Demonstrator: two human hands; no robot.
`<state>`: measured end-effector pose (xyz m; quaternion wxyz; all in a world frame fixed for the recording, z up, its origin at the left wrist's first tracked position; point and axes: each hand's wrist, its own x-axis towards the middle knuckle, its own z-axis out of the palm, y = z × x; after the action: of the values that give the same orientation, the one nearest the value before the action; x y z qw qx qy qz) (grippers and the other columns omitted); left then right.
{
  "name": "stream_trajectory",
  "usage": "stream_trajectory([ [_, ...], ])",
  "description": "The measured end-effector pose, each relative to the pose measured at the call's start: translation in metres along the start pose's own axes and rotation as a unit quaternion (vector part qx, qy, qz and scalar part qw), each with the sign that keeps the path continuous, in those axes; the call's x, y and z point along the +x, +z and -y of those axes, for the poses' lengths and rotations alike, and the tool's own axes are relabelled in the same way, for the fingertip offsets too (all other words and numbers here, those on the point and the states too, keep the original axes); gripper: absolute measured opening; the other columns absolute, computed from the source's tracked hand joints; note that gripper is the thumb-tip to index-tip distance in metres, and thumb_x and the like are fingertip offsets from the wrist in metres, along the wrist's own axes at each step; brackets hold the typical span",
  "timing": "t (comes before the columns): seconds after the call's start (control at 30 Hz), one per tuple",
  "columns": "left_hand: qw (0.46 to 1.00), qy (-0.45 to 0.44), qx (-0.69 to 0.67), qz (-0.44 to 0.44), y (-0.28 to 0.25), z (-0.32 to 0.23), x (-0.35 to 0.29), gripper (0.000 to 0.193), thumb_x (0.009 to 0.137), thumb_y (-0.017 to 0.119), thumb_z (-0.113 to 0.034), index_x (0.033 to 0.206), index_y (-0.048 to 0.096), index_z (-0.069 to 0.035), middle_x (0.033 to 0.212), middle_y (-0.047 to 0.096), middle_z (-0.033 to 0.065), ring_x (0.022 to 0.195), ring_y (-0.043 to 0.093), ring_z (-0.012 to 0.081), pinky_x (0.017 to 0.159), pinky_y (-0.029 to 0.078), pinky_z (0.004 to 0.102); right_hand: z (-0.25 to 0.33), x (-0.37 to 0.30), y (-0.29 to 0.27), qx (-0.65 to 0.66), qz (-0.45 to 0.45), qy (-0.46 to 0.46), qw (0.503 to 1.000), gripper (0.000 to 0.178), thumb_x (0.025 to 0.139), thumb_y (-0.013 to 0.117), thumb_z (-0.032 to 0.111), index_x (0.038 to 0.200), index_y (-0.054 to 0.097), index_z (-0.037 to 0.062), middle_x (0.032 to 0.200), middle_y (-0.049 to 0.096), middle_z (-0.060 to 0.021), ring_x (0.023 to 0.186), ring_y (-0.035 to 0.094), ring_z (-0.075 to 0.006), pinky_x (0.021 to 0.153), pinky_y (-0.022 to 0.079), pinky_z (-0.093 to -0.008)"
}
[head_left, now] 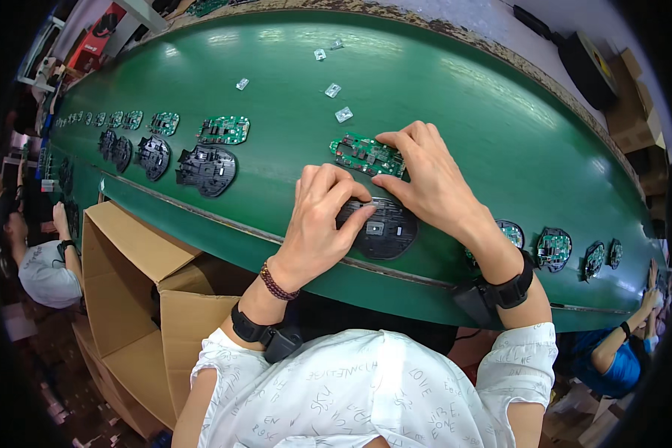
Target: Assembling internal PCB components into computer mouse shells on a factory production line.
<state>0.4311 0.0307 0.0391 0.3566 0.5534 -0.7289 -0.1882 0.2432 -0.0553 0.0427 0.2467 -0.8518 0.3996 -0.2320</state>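
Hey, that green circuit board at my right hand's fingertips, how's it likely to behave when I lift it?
The green circuit board looks like a thin, flat plate, so it's probably stiff and light. The small parts crowding its face suggest it could be fragile if squeezed there. Being flat, it seems unlikely to roll.

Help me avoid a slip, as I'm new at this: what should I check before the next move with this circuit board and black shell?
1. Green circuit board in the right hand: ok, thumb and fingers hold its right end.
2. Whole black plastic shell in plain view: not ok, the left hand covers its far left part.
3. Small clear insert fully seated in the shell: cannot tell; it is there, but its fit doesn't show.
4. Board's underside undamaged: cannot tell, it is hidden.
5. Loose clear plastic pieces away from the fingers: ok, they lie beyond the board.
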Motion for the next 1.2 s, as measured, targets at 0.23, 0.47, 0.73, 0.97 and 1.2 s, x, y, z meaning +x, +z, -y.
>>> stream_trajectory([
  [0.23,0.997,0.019,-0.051,0.048,-0.037,0.019,-0.021,0.058,0.08,0.084,-0.017,0.131,0.06,-0.002,0.129,0.062,0.0133,0.119,0.054,0.0331,0.103,0.042,0.0434,0.016,-0.025,-0.039,0.045,-0.009,0.039,0.998,0.05,0.081,0.08,0.011,0.127,0.063,0.0011,0.113,0.056,-0.0162,0.107,0.056,-0.033,0.091,0.049,-0.0415],
  [0.47,0.988,0.001,-0.052,0.147,-0.055,0.02,-0.032,0.087,0.075,0.088,-0.018,0.149,0.045,-0.001,0.136,0.06,0.0131,0.129,0.049,0.0338,0.113,0.037,0.0442,0.059,-0.048,-0.043,0.046,0.101,-0.005,0.994,0.052,0.077,0.081,0.006,0.126,0.062,-0.0006,0.112,0.056,-0.0156,0.102,0.057,-0.0328,0.087,0.051,-0.042],
  [0.73,0.991,0.013,-0.045,0.122,-0.052,0.023,-0.034,0.081,0.075,0.088,-0.019,0.145,0.05,-0.001,0.135,0.061,0.0132,0.121,0.057,0.0317,0.114,0.035,0.0505,0.061,-0.039,-0.035,-0.001,0.129,-0.024,0.991,0.052,0.078,0.08,0.003,0.126,0.062,-0.0025,0.113,0.055,-0.0154,0.101,0.056,-0.0329,0.086,0.051,-0.0415],
  [0.97,0.993,0.016,-0.041,0.112,-0.051,0.024,-0.033,0.08,0.073,0.089,-0.025,0.142,0.055,-0.002,0.13,0.066,0.0109,0.118,0.056,0.0309,0.108,0.039,0.0461,0.042,-0.045,-0.028,0.06,0.126,-0.008,0.99,0.054,0.078,0.082,0.004,0.128,0.062,-0.0023,0.11,0.056,-0.015,0.1,0.056,-0.0314,0.084,0.05,-0.0408],
  [1.2,0.993,0.01,-0.023,0.117,-0.051,0.026,-0.033,0.077,0.073,0.088,-0.03,0.139,0.058,-0.004,0.13,0.066,0.0079,0.116,0.056,0.0302,0.104,0.041,0.0432,0.038,-0.043,-0.029,0.063,0.13,-0.008,0.99,0.053,0.077,0.083,0.006,0.127,0.065,-0.0025,0.104,0.057,-0.0132,0.097,0.055,-0.0302,0.081,0.05,-0.0405],
])
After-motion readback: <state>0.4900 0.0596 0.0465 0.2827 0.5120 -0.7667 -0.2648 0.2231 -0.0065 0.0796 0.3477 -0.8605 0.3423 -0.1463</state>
